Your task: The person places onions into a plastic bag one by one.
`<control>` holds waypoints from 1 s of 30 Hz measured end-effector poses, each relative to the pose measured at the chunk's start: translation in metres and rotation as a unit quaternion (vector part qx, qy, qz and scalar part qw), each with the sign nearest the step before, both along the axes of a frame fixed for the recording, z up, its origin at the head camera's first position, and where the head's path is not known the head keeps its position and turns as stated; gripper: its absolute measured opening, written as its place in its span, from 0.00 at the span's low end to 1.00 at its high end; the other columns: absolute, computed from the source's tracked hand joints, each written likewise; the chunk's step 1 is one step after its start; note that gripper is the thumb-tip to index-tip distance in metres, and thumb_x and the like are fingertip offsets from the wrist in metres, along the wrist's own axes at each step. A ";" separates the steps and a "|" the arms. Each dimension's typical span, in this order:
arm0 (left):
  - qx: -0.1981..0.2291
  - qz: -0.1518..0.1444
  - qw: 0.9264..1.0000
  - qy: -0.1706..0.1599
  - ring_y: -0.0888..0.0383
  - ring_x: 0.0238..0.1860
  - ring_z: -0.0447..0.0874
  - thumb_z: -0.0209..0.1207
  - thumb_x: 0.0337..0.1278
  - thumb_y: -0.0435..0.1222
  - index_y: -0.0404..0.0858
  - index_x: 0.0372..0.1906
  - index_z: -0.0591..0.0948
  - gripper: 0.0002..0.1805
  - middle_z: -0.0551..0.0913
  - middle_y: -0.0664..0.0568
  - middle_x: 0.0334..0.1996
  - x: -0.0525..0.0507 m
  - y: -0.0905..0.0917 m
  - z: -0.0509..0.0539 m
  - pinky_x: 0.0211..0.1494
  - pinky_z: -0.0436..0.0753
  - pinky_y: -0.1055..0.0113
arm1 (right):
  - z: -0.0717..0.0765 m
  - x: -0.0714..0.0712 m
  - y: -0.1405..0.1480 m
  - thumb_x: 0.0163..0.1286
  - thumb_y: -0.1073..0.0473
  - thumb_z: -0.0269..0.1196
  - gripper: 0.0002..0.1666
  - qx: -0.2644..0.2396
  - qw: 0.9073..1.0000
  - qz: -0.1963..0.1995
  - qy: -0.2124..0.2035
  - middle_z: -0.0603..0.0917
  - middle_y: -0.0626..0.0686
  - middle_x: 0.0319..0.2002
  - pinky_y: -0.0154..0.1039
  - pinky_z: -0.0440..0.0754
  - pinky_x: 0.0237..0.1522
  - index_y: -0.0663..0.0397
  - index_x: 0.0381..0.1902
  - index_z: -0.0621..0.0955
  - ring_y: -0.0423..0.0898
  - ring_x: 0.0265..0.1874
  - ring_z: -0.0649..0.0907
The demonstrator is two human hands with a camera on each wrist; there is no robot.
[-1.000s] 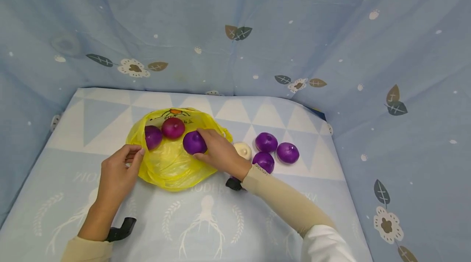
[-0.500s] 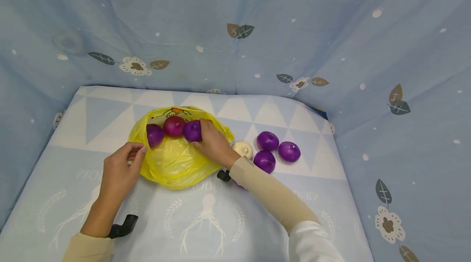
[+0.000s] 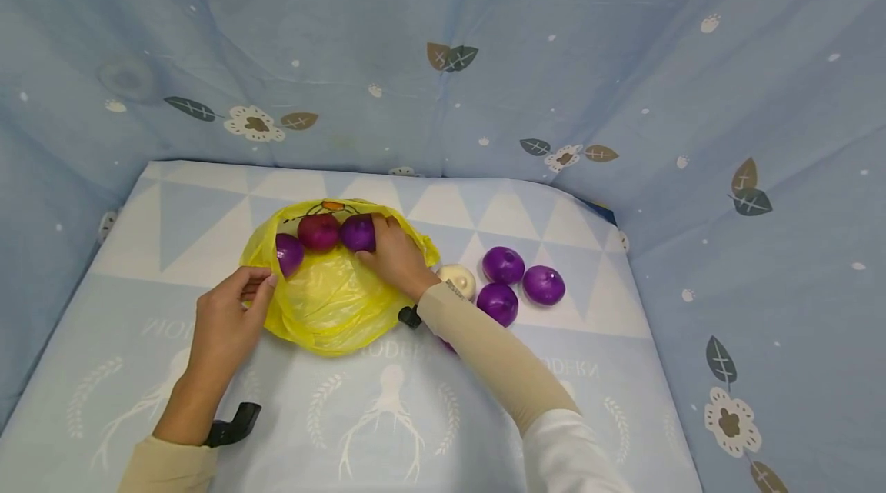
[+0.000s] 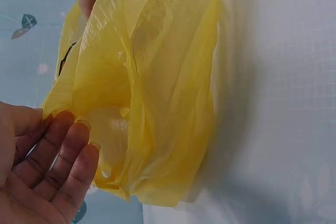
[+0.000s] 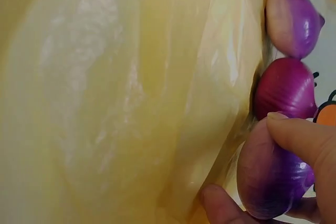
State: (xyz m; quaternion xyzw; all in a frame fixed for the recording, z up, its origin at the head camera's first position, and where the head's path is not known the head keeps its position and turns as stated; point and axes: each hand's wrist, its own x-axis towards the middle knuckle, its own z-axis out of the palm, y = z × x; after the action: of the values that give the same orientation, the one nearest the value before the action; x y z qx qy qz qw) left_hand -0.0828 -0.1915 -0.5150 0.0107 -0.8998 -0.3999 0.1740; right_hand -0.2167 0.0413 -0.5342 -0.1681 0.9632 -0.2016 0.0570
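My left hand (image 3: 231,320) pinches the near left edge of a yellow plastic bag (image 3: 328,316), which lies with its mouth spread; the left wrist view shows the thumb and fingertips on the thin film (image 4: 105,72). Inside the bag, my right hand (image 3: 398,253) grips a purple onion (image 3: 357,233) between thumb and fingers. Touching it is a redder onion (image 5: 283,88), and beyond that lies another purple onion (image 5: 294,22), partly behind the bag's edge in the head view.
Right of the bag sit a cream-coloured bulb (image 3: 457,280) and several purple onions (image 3: 503,266). Another purple thing (image 3: 447,344) is mostly hidden under the right forearm. A patterned blue cloth (image 3: 443,116) hangs behind the table (image 3: 311,431).
My right hand has carried its onion deeper into the bag, away from me and slightly left, up against the redder one. My left hand keeps its hold on the bag edge.
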 end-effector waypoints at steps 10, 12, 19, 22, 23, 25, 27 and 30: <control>0.002 -0.001 1.000 0.001 0.45 0.36 0.87 0.65 0.70 0.30 0.29 0.47 0.84 0.08 0.88 0.40 0.37 -0.003 0.001 -0.002 0.40 0.71 0.87 | -0.003 -0.007 -0.004 0.72 0.45 0.70 0.41 -0.039 0.997 -0.052 -0.046 0.83 0.60 0.58 0.41 0.81 0.60 0.65 0.70 0.69 0.50 0.56 0.84; 0.002 -0.001 1.000 0.000 0.45 0.36 0.87 0.65 0.70 0.31 0.29 0.47 0.84 0.08 0.88 0.40 0.37 -0.002 0.001 -0.002 0.40 0.70 0.87 | -0.005 -0.007 -0.005 0.72 0.44 0.70 0.41 -0.043 0.996 -0.056 -0.047 0.83 0.60 0.58 0.41 0.80 0.60 0.65 0.70 0.69 0.49 0.56 0.84; 0.012 -0.009 1.000 -0.001 0.45 0.37 0.87 0.64 0.72 0.32 0.29 0.47 0.85 0.08 0.88 0.40 0.37 -0.001 0.002 -0.002 0.38 0.71 0.86 | -0.010 -0.007 -0.005 0.71 0.43 0.71 0.43 -0.061 0.995 -0.062 -0.050 0.82 0.59 0.59 0.39 0.78 0.62 0.64 0.71 0.68 0.48 0.58 0.83; 0.013 -0.009 1.000 0.001 0.45 0.37 0.87 0.64 0.72 0.32 0.29 0.47 0.85 0.08 0.88 0.40 0.38 0.000 0.002 -0.002 0.38 0.71 0.87 | -0.011 -0.007 -0.004 0.69 0.43 0.73 0.45 -0.058 0.995 -0.059 -0.048 0.81 0.59 0.60 0.38 0.78 0.63 0.64 0.71 0.67 0.49 0.58 0.83; 0.014 -0.008 1.000 0.001 0.45 0.37 0.87 0.64 0.71 0.31 0.29 0.47 0.85 0.08 0.88 0.40 0.38 0.000 0.002 -0.001 0.38 0.71 0.87 | -0.011 -0.006 -0.004 0.69 0.42 0.73 0.46 -0.054 0.996 -0.056 -0.047 0.81 0.59 0.59 0.39 0.78 0.63 0.64 0.71 0.67 0.49 0.58 0.83; 0.014 -0.008 1.000 0.002 0.45 0.37 0.87 0.65 0.71 0.31 0.29 0.47 0.85 0.08 0.88 0.39 0.38 0.001 0.003 -0.001 0.38 0.70 0.88 | -0.011 -0.004 -0.003 0.68 0.43 0.74 0.47 -0.045 0.997 -0.051 -0.040 0.81 0.60 0.58 0.39 0.79 0.62 0.65 0.71 0.67 0.50 0.57 0.84; 0.015 -0.008 1.000 0.002 0.45 0.37 0.87 0.65 0.71 0.31 0.29 0.47 0.84 0.08 0.88 0.39 0.38 0.000 0.003 -0.001 0.38 0.70 0.88 | -0.010 -0.003 -0.003 0.68 0.43 0.74 0.48 -0.033 0.998 -0.047 -0.030 0.81 0.61 0.58 0.41 0.80 0.61 0.67 0.71 0.67 0.51 0.56 0.84; 0.016 -0.009 1.000 0.002 0.45 0.37 0.87 0.65 0.71 0.31 0.29 0.47 0.84 0.08 0.88 0.39 0.38 -0.001 0.003 -0.002 0.39 0.70 0.88 | -0.008 0.001 -0.002 0.68 0.43 0.74 0.53 -0.014 0.999 -0.046 -0.019 0.80 0.63 0.60 0.43 0.81 0.60 0.71 0.75 0.63 0.53 0.56 0.84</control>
State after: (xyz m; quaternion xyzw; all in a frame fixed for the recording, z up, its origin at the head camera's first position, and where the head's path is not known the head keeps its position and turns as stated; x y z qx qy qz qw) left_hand -0.0833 -0.1890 -0.5167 0.0047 -0.8931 -0.4155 0.1725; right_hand -0.2155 0.0397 -0.5421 -0.1205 0.9659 -0.2203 0.0637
